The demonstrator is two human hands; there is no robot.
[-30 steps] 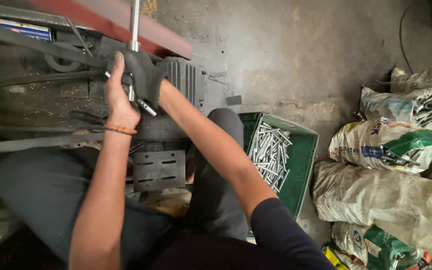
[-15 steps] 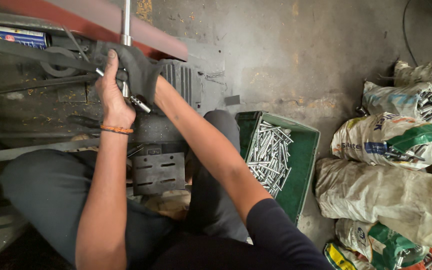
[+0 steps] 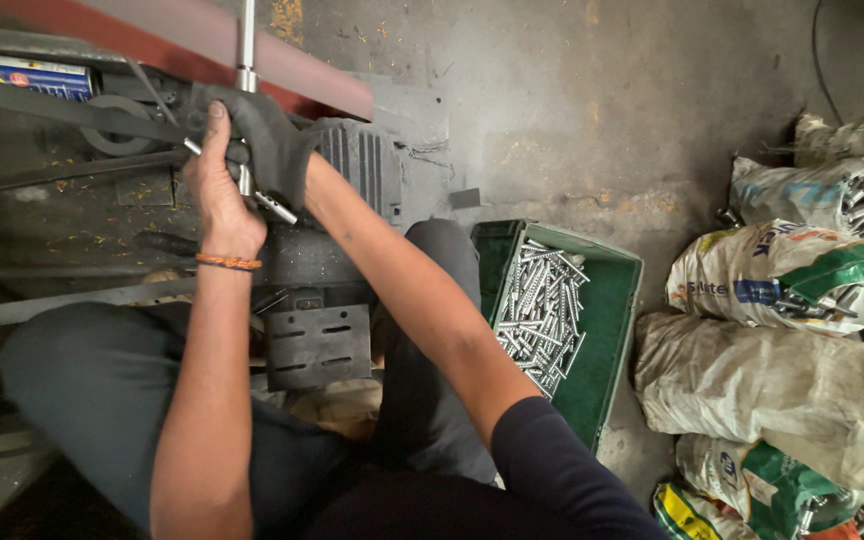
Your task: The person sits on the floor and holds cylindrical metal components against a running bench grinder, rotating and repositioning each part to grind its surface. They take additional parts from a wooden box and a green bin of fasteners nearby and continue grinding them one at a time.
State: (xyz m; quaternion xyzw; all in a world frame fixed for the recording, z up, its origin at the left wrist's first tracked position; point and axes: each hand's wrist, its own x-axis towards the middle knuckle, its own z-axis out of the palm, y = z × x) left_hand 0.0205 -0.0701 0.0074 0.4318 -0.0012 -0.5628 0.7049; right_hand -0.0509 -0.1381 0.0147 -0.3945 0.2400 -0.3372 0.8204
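My gloved right hand (image 3: 264, 140) is up at the machine (image 3: 352, 165), fingers wrapped round the upright steel rod (image 3: 245, 60). My bare left hand (image 3: 214, 190) is closed on a metal bolt (image 3: 274, 207) just below the glove, its end poking out. The green crate (image 3: 612, 330) of bolts (image 3: 542, 305) sits by my right knee, sacks (image 3: 802, 380) beyond it.
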